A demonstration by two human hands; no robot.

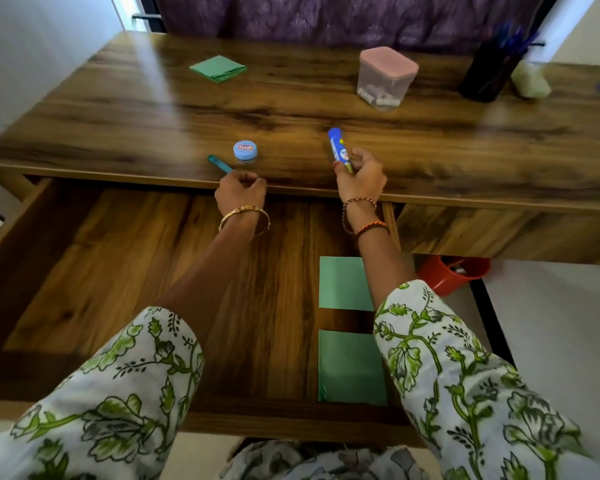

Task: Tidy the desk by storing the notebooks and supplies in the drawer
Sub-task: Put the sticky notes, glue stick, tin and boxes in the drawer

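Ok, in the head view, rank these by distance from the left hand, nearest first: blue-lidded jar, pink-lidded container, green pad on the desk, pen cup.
1. Blue-lidded jar, just beyond the left hand at the desk's front edge.
2. Green pad, far back, slightly left.
3. Pink-lidded container, back right.
4. Pen cup, far right corner.

Counted three green notebooks: one on the tabletop (pixel 326 109) at (pixel 218 68), two in the open drawer (pixel 118 289) at (pixel 344 283) and (pixel 351 367). Found one blue-lidded small jar (pixel 245 151), one teal pen (pixel 219 163), one blue glue stick (pixel 339 150). Saw one pink-lidded clear container (pixel 386 76), one dark pen holder (pixel 489 69), one red bucket (pixel 452 273). Tallied two hands: left (pixel 240 192), right (pixel 361 180).
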